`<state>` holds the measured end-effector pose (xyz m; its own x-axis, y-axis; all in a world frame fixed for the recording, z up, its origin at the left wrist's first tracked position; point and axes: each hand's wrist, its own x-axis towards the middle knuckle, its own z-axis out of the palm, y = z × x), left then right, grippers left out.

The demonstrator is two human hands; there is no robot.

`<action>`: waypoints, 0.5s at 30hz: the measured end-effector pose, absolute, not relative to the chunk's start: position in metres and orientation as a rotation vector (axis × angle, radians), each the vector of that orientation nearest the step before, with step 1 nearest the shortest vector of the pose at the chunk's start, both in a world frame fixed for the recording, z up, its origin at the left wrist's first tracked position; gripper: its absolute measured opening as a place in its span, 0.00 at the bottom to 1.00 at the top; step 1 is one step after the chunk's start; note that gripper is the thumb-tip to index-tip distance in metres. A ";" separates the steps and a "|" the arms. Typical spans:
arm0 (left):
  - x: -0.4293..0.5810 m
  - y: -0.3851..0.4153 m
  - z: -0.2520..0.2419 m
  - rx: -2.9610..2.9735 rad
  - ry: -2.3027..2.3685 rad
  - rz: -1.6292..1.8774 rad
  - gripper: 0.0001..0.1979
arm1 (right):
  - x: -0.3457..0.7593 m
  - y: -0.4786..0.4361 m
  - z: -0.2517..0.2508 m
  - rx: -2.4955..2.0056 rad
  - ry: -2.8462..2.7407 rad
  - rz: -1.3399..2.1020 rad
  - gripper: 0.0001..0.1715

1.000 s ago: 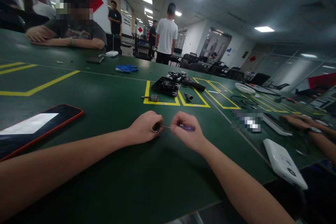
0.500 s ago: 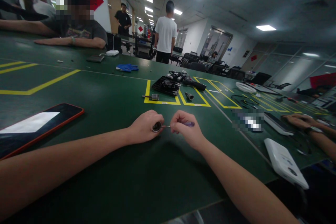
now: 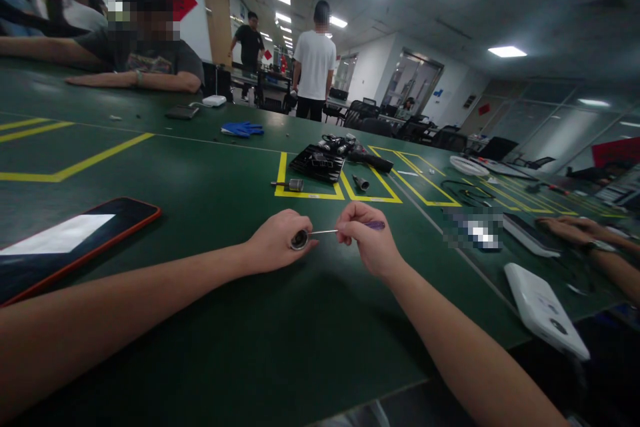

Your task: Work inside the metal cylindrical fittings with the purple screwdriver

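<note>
My left hand point(image 3: 281, 240) is closed around a small cylindrical part point(image 3: 299, 239), whose round, metal-rimmed open end faces me. Most of that part is hidden by the fingers. In my right hand point(image 3: 367, 240) is a slim screwdriver point(image 3: 376, 225) with a purple handle, pinched between the fingers. Its thin shaft points left and its end reaches the side of the cylindrical part. Whether the tip sits inside it, I cannot tell. Both hands are just above the green table point(image 3: 240, 347).
Beyond my hands lie a motor-like cylinder point(image 3: 295, 185), a dark cone-shaped piece point(image 3: 361, 182), a black plastic bag point(image 3: 317, 163) and a blue glove point(image 3: 243, 129). A large phone point(image 3: 75, 240) lies left, a white device point(image 3: 545, 310) right. Another person's hands point(image 3: 570, 230) rest far right.
My right hand has drawn the screwdriver a little to the right and up, so more of its shaft shows. My left hand has barely moved. A person in the background has shifted.
</note>
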<state>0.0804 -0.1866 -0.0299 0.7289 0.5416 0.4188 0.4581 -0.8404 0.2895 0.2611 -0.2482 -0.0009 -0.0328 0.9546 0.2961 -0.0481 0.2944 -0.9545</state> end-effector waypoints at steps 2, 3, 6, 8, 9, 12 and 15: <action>0.080 -0.188 -0.030 2.744 0.820 0.771 0.11 | 0.264 -0.248 0.003 -0.913 -1.291 1.023 0.06; 0.080 -0.188 -0.030 2.728 0.826 0.782 0.13 | 0.265 -0.249 0.005 -0.901 -1.270 1.019 0.05; 0.079 -0.188 -0.022 2.633 0.906 0.809 0.16 | 0.270 -0.251 0.014 -0.868 -1.207 0.998 0.05; 0.079 -0.180 -0.012 2.526 1.050 0.819 0.19 | 0.275 -0.252 0.019 -0.853 -1.163 0.973 0.05; 0.079 -0.174 -0.007 2.469 1.143 0.832 0.19 | 0.278 -0.252 0.021 -0.848 -1.141 0.961 0.05; 0.082 -0.140 0.011 2.385 1.366 0.842 0.16 | 0.286 -0.251 0.026 -0.841 -1.086 0.932 0.05; 0.089 -0.096 0.024 2.351 1.519 0.842 0.15 | 0.290 -0.250 0.027 -0.835 -1.055 0.921 0.05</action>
<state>0.0891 -0.0957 0.0244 0.3023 0.8885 0.3452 0.7636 -0.4425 0.4702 0.2901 -0.2503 0.0268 0.2182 0.9151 0.3392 -0.2132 0.3839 -0.8984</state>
